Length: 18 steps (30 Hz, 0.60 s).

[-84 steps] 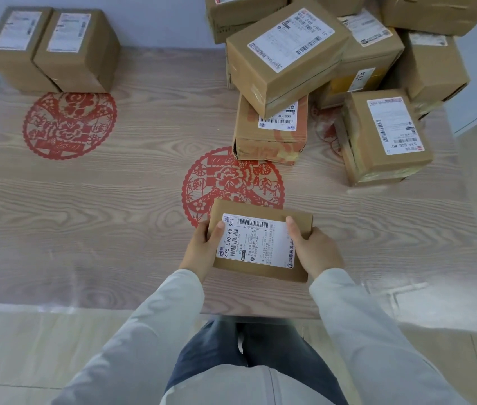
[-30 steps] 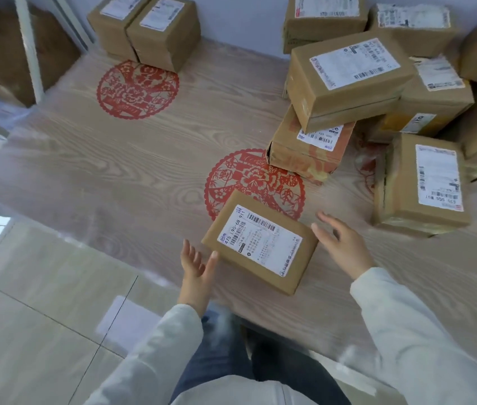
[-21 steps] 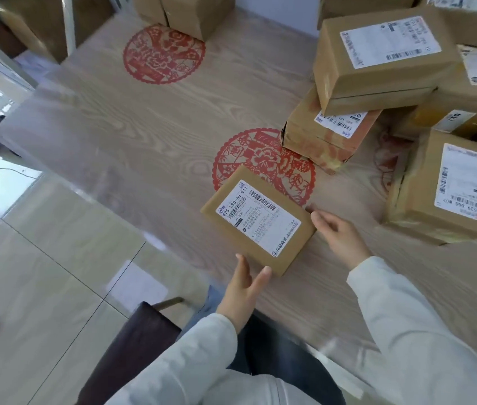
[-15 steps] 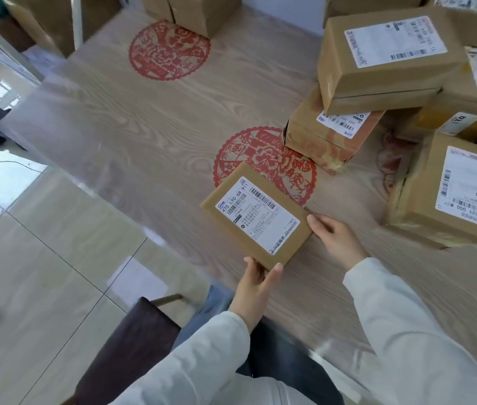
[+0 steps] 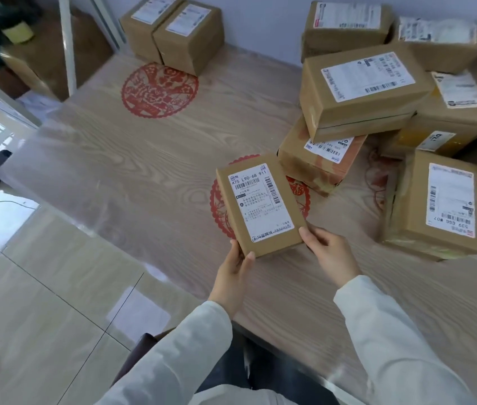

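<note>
A small flat cardboard parcel (image 5: 260,204) with a white shipping label is lifted over the red paper-cut circle (image 5: 301,197) on the wooden table (image 5: 143,159). My left hand (image 5: 233,273) grips its near left corner, thumb on the top face. My right hand (image 5: 330,249) holds its near right corner with curled fingers. The parcel's long side now points away from me.
A heap of several labelled cardboard boxes (image 5: 360,89) fills the table's far right, with one box (image 5: 436,203) lying close to my right hand. Two boxes (image 5: 173,30) stand at the far left beside another red circle (image 5: 160,89). A dark chair (image 5: 141,355) is below me.
Both hands had let go of the parcel on the table, then took hold of it again. The parcel has been turned and lifted, and my view has swung left.
</note>
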{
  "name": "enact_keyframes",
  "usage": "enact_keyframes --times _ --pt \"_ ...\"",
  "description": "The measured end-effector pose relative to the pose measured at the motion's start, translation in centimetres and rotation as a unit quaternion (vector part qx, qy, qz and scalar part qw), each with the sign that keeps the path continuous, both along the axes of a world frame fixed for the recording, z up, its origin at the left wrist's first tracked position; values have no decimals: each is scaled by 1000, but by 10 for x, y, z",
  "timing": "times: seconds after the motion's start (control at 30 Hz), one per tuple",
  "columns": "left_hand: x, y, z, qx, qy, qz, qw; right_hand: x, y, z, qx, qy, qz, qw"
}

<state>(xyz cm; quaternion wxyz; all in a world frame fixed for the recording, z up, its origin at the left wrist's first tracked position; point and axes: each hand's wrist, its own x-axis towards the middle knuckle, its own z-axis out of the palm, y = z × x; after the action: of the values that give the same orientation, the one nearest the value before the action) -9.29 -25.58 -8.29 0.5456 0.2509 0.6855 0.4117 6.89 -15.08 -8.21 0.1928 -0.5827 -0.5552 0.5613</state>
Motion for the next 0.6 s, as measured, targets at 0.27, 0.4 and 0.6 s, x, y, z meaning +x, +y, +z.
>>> enact_keyframes --times 0.27,0.4,0.6 --pt "-87 47 8 33 6 -35 999 -81 25 20 15 33 -78 996" --pt "-152 78 9 31 3 -62 998 -136 37 24 28 18 -110 993" --pt "-211 121 5 26 -10 -81 996 -192 60 20 34 21 -167 985"
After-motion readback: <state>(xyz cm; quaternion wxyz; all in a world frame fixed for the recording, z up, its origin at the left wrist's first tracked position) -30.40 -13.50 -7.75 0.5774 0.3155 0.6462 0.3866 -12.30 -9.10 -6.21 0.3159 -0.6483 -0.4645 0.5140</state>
